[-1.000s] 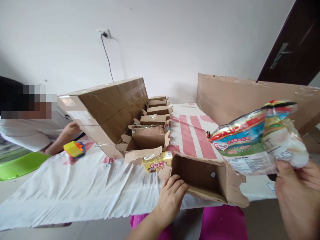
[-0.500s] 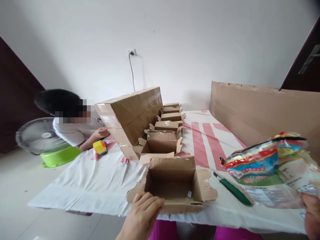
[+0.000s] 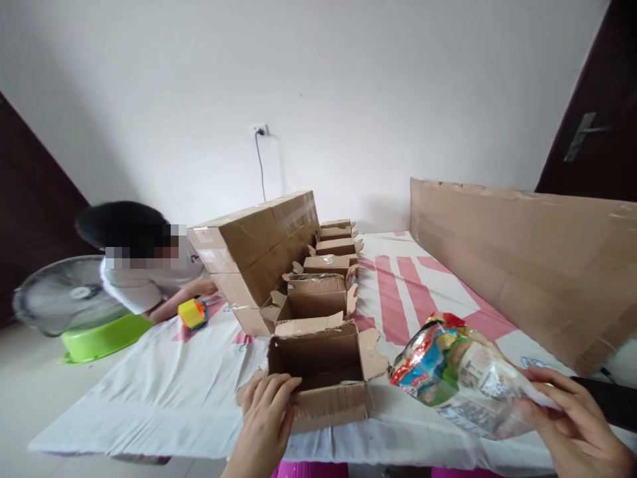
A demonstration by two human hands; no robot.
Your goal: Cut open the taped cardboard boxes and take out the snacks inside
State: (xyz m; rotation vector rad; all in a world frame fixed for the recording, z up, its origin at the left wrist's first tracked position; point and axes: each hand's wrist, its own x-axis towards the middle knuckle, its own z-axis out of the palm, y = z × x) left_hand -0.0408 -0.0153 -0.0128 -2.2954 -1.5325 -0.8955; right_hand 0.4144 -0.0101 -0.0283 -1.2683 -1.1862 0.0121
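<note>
Head view, watched from my end. My left hand [image 3: 266,411] is at the near left corner of the box [image 3: 328,408], its grip closed over the rim, fingers bent across the near wall. The box sits open side up at the front edge of the cloth-covered bench [image 3: 149,411], flaps spread left and right.

My right hand [image 3: 572,411] has its grip pinched on the clear end of the bag [image 3: 458,378]. Bag is red, blue and green, crinkled, slanting down to the left; its coloured end is near the box's right flap. I cannot tell whether its underside touches the cloth.

Behind the box, a row of more open boxes [image 3: 316,285] runs back toward the wall, alongside stacked cartons [image 3: 269,245] on their left. A cardboard panel [image 3: 497,245] stands along the right.

Beyond the cartons, I note another person [image 3: 129,285], an arm on the bench, a yellow toy [image 3: 189,313] just beside it. Behind them: fan [image 3: 64,292], green tub [image 3: 107,338].
</note>
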